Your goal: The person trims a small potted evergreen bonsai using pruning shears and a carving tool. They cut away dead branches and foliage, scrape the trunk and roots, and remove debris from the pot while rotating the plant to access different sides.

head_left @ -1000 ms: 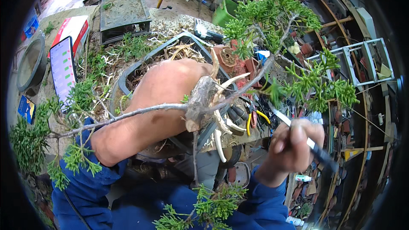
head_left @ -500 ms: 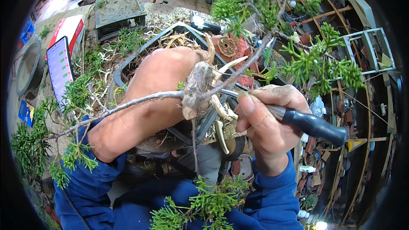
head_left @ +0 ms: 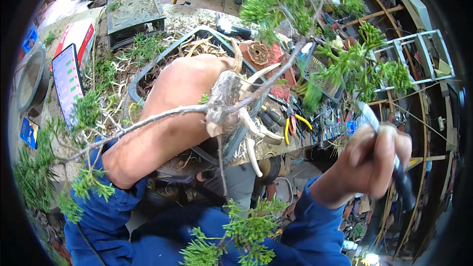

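A small juniper with a bare, partly peeled trunk (head_left: 222,94) stands out in front of me, its branches running left, down and to the upper right. My left hand (head_left: 193,80) reaches behind this trunk and grips it; the fingertips are hidden. Pale stripped stubs (head_left: 253,157) of deadwood curve off the trunk's right side. Well to the right of it, my right hand (head_left: 377,162) holds a black-handled carving chisel (head_left: 405,187), metal end upward, blurred by motion. Under my left hand lies a blue-grey pot (head_left: 135,88) with wood shavings in it.
Yellow-handled pliers (head_left: 287,130) and other tools lie on the bench right of the pot. On the left are a phone (head_left: 69,81), a red-and-white box (head_left: 79,37) and a round basin (head_left: 32,86). A rectangular planter (head_left: 135,10) stands behind. Green foliage (head_left: 305,5) overhangs the upper right.
My right hand has drawn the chisel away from the trunk, moving right and turning its metal end upward. The left hand keeps its grip; the juniper has shifted only slightly.
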Demonstrator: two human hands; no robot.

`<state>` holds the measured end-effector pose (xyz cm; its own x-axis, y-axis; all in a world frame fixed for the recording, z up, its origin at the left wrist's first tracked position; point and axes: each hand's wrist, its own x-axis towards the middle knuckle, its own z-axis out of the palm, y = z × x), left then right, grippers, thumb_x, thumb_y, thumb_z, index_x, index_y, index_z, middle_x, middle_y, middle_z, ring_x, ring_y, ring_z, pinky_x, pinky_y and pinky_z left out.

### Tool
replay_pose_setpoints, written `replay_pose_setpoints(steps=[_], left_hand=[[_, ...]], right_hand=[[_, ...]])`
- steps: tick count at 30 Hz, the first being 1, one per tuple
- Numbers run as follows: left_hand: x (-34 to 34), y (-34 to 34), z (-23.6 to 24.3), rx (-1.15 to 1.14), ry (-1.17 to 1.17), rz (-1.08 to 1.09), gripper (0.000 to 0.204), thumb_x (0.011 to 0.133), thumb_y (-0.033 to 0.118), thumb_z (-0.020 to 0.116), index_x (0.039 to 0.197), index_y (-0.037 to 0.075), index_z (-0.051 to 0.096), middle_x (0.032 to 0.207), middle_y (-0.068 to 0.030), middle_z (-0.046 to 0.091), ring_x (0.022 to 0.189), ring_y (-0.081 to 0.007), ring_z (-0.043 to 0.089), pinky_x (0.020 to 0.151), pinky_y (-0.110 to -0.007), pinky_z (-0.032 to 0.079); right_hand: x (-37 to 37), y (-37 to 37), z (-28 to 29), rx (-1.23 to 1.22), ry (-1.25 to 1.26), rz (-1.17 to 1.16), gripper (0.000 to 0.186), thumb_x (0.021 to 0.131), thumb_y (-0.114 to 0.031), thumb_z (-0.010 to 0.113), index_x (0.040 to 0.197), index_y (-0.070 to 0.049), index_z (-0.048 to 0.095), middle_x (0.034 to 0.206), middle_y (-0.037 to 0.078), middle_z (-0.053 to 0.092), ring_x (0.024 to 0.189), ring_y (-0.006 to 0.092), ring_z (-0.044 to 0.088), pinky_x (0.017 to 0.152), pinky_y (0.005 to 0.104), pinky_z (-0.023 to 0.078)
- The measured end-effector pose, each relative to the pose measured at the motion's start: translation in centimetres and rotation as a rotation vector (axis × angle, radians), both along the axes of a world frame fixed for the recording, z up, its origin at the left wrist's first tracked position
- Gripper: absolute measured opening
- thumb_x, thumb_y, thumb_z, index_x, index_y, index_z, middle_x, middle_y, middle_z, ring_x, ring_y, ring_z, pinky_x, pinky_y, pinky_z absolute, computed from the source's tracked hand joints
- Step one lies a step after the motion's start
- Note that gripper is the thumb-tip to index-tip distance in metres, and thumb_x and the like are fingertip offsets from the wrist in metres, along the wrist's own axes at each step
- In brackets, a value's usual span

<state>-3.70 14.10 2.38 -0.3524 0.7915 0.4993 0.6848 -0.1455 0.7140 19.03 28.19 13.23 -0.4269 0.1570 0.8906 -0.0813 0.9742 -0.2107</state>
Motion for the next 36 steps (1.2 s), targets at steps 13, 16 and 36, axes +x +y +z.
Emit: replay_pose_setpoints(steps=[13,16,36], left_hand=[[-0.2,-0.3,0.5,-0.076,-0.033,-0.031,0.041,0.07,0.021,0.081,0.107,0.005,0.073,0.101,-0.0159,0.074,0.092,-0.0365,0.071,0.083,-0.042,0.057],[-0.2,-0.3,0.6,-0.058,0.07,-0.036,0.04,0.071,0.021,0.081,0.107,0.004,0.073,0.101,-0.0162,0.074,0.093,-0.0372,0.071,0.083,-0.042,0.058],[0.6,-0.2,0.0,-0.06,0.006,0.095,0.046,0.067,0.02,0.083,0.107,0.001,0.073,0.108,-0.0203,0.073,0.097,-0.0414,0.07,0.088,-0.044,0.057]], right_hand=[[-5.2,-3.0,-3.8,-1.121,-0.235,0.341,0.007,0.089,0.003,0.069,0.095,0.003,0.066,0.063,0.014,0.063,0.042,0.0155,0.054,0.04,0.0262,0.041],[-5.2,-3.0,-3.6,-1.103,-0.246,0.296,0.006,0.089,0.003,0.071,0.094,0.004,0.067,0.063,0.013,0.063,0.042,0.0152,0.054,0.041,0.0263,0.041],[-1.9,-3.9,-2.1,-0.429,0.022,0.07,0.015,0.088,0.002,0.073,0.096,-0.003,0.06,0.069,0.01,0.064,0.05,0.0125,0.056,0.05,0.0262,0.046]])
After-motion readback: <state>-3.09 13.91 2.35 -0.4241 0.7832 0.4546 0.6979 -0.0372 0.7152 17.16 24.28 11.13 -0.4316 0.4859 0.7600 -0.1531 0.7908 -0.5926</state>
